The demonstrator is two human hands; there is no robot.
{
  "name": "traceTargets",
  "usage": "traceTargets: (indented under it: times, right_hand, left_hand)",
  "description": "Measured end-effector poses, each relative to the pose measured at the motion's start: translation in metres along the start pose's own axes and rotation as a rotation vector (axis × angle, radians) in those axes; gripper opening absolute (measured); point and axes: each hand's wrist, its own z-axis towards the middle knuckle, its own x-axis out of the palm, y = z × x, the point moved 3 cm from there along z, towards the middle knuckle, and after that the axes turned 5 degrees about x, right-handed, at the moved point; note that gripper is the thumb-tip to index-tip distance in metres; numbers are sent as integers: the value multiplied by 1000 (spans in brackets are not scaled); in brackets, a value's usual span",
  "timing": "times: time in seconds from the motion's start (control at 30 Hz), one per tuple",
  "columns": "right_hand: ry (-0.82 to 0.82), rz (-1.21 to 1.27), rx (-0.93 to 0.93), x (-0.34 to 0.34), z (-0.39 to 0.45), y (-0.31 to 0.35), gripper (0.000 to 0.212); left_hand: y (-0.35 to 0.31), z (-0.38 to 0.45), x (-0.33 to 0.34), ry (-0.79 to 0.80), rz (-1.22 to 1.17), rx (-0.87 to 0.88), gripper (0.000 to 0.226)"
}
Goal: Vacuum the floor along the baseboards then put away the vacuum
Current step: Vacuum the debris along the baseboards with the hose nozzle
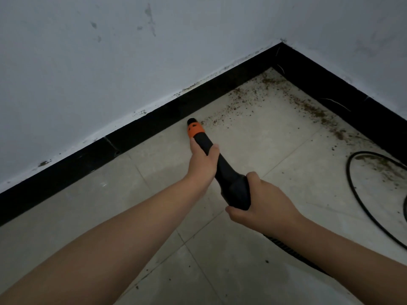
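Wall point(92, 69): pale, scuffed, dark marks near the top. Debris point(308, 106): brown crumbs scattered in the corner. Cable point(356, 194): black, looped at right.

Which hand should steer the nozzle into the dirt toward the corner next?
Probably the left hand: it grips the vacuum wand nearest the nozzle tip, beside the debris. The right hand holds the rear end.

I look into a bare room corner indoors: stained white walls point(110, 51), black baseboard point(154, 119), pale tiled floor point(220, 260) strewn with brown dirt point(308, 106).
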Motion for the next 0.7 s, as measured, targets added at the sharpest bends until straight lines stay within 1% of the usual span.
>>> traceTargets:
  times: [0.2,0.37,0.57,0.7]
  right_hand:
    - [23,-60,1,1,-11,-7,45]
    - [21,2,16,3,3,-8,45]
    - [14,85,54,-2,18,-1,46]
    - [45,71,72,-14,13,-5,45]
  left_hand:
    - [11,-11,8,14,11,-10,65]
    - [7,1,11,-1,29,-14,64]
    - [-7,22,12,28,40,-37,64]
    - [-8,20,21,31,1,-57,64]
